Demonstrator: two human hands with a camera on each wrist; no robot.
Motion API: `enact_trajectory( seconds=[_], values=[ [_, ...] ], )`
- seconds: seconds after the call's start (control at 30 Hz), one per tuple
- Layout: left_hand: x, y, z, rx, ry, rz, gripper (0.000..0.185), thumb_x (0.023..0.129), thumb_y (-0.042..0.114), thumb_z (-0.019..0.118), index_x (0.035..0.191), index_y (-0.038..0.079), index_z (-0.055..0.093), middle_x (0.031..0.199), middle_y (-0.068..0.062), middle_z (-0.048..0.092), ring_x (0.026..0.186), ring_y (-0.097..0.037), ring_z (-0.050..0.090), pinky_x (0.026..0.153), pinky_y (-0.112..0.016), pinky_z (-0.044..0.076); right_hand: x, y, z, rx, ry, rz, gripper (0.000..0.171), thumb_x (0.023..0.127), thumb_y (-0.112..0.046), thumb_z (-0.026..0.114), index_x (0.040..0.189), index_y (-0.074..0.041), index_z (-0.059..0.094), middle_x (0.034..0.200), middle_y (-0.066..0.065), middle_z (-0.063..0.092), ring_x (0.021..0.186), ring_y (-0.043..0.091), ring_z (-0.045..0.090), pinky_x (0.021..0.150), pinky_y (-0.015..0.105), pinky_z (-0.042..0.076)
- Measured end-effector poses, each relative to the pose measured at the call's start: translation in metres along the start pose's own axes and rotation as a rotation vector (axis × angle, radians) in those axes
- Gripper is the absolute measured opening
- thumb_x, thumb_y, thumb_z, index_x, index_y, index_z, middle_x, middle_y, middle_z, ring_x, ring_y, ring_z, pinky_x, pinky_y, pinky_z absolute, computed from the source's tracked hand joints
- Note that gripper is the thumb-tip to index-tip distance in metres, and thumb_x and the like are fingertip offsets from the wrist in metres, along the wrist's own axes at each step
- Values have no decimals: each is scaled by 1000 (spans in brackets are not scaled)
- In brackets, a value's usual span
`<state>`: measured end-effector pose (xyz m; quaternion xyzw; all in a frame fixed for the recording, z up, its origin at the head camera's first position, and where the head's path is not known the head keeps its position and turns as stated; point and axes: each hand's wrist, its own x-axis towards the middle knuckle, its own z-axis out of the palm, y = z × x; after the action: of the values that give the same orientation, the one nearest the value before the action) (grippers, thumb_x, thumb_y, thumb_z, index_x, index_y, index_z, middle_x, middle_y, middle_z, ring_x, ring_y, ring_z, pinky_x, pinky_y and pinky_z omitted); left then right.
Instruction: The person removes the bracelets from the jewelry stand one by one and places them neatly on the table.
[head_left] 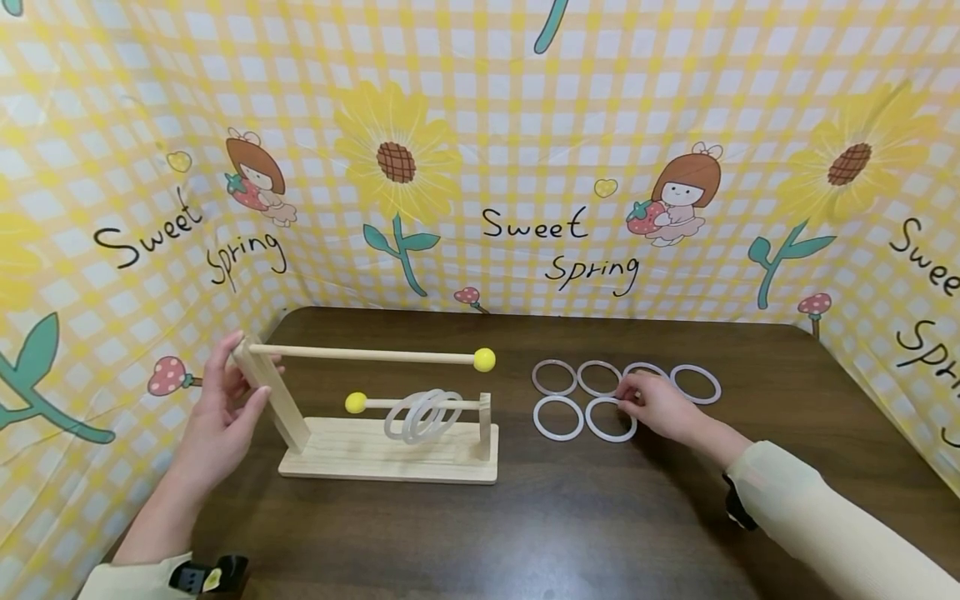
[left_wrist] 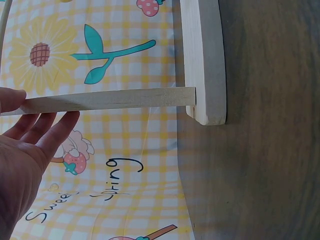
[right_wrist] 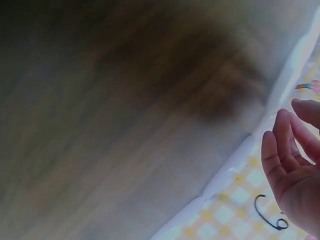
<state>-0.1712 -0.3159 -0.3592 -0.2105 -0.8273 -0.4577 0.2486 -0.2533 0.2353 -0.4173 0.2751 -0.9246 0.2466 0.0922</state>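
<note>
My left hand (head_left: 225,417) grips the tall upright post (head_left: 273,400) of a wooden ring stand, thumb on one side and fingers on the other, as the left wrist view also shows at the post (left_wrist: 125,100). The stand has an upper rod (head_left: 367,355) and a lower rod (head_left: 375,403), each tipped with a yellow ball. Several translucent white rings (head_left: 423,417) hang on the lower rod. My right hand (head_left: 660,406) hovers over the loose rings, fingertips by the edge of a front ring (head_left: 611,439). In the right wrist view, thumb and bent fingers (right_wrist: 287,150) stand apart, holding no visible ring.
Loose rings lie in two rows on the dark wooden table (head_left: 525,533), right of the stand's base (head_left: 337,467); one is a back ring (head_left: 718,390). A yellow checked cloth (head_left: 525,125) rises behind and at both sides.
</note>
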Motion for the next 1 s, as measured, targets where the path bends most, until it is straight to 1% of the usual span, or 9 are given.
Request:
enact_trajectory(
  seconds=[0.13, 0.27, 0.33, 0.47, 0.6, 0.73, 0.83, 0.9, 1.0],
  values=[
    [-1, 1, 0, 3, 5, -11, 75, 91, -21, 45, 152, 11, 14, 124, 17, 52, 112, -1, 55, 82, -11, 45, -3, -16, -2, 44, 34, -5, 9, 83, -1, 74, 89, -3, 67, 79, -4, 58, 67, 10, 54, 60, 29, 47],
    [-1, 2, 1, 9, 12, -23, 75, 91, -20, 45, 152, 11, 15, 124, 17, 53, 112, -1, 55, 82, -11, 45, -5, -41, -2, 128, 39, -16, 9, 85, -3, 73, 91, -5, 68, 79, -7, 58, 67, 7, 53, 58, 26, 46],
    [-1, 2, 1, 9, 15, -28, 76, 91, -20, 46, 153, 12, 15, 124, 17, 53, 111, -1, 55, 82, -11, 45, -5, -53, 0, 181, 25, -19, 9, 86, -3, 72, 92, -7, 67, 80, -8, 59, 68, 7, 54, 59, 26, 47],
    [0, 2, 0, 12, 4, -14, 75, 92, -20, 46, 152, 11, 14, 125, 17, 52, 112, -1, 55, 82, -11, 45, -6, -79, 7, 303, -10, -34, 9, 88, -5, 71, 95, -8, 68, 82, -8, 62, 69, 7, 57, 59, 26, 49],
    [-1, 2, 1, 11, 8, -28, 75, 92, -20, 46, 152, 12, 15, 124, 17, 52, 112, -1, 55, 83, -11, 45, -5, -105, 17, 416, -34, -82, 10, 88, -8, 71, 98, -8, 68, 86, -4, 66, 72, 7, 59, 62, 26, 51],
    [0, 1, 1, 14, 7, -17, 75, 91, -21, 45, 152, 11, 14, 125, 18, 51, 112, -1, 55, 83, -11, 44, -2, -129, 30, 519, -81, -151, 16, 89, -9, 71, 104, -8, 69, 94, 3, 69, 76, 8, 62, 65, 27, 52],
    [0, 0, 0, 13, -3, 2, 75, 91, -21, 44, 152, 10, 13, 126, 18, 50, 113, 0, 54, 84, -11, 44, 2, -147, 41, 595, -123, -167, 21, 89, -9, 71, 110, -5, 68, 99, 7, 69, 79, 8, 62, 67, 27, 53],
    [0, 0, 0, 8, -2, 0, 75, 91, -21, 44, 152, 10, 13, 126, 18, 50, 113, 2, 53, 84, -11, 44, 6, -158, 48, 639, -147, -171, 24, 89, -9, 71, 113, -4, 68, 103, 7, 69, 81, 8, 63, 68, 26, 53],
    [0, 0, 0, 7, -3, -3, 75, 91, -22, 44, 152, 10, 12, 126, 18, 50, 112, 3, 52, 84, -11, 44, 12, -175, 56, 673, -177, -202, 28, 89, -8, 71, 116, -3, 66, 108, 7, 69, 85, 6, 64, 68, 26, 53]
  ],
)
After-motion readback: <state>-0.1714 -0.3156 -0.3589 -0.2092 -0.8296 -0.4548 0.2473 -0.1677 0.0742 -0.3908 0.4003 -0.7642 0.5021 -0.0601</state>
